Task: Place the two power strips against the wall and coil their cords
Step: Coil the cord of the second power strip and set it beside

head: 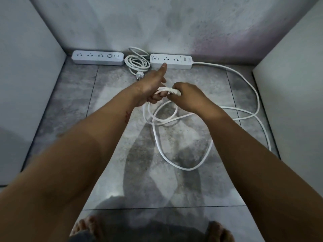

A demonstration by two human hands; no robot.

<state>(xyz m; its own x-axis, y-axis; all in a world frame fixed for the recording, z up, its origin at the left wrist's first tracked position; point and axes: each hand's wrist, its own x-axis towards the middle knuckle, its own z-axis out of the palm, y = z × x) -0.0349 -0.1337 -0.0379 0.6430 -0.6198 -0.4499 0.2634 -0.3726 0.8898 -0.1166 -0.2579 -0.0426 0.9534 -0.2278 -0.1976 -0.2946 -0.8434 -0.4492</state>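
Two white power strips lie against the far wall: the left strip (97, 58) and the right strip (172, 61). Between them sits the left strip's cord (137, 62), coiled, with its plug (139, 74) on the floor in front. The right strip's long white cord (244, 109) trails off to the right and loops back over the tiles to my hands. My left hand (153, 88) holds loops of this cord, thumb raised. My right hand (188, 96) grips the cord's end next to the left hand.
White panels stand on the left (26, 75) and on the right (293, 93), boxing in the grey tiled floor (73, 105). My bare feet (87, 226) show at the bottom edge. Loose cord loops (183, 165) lie on the tiles below my hands.
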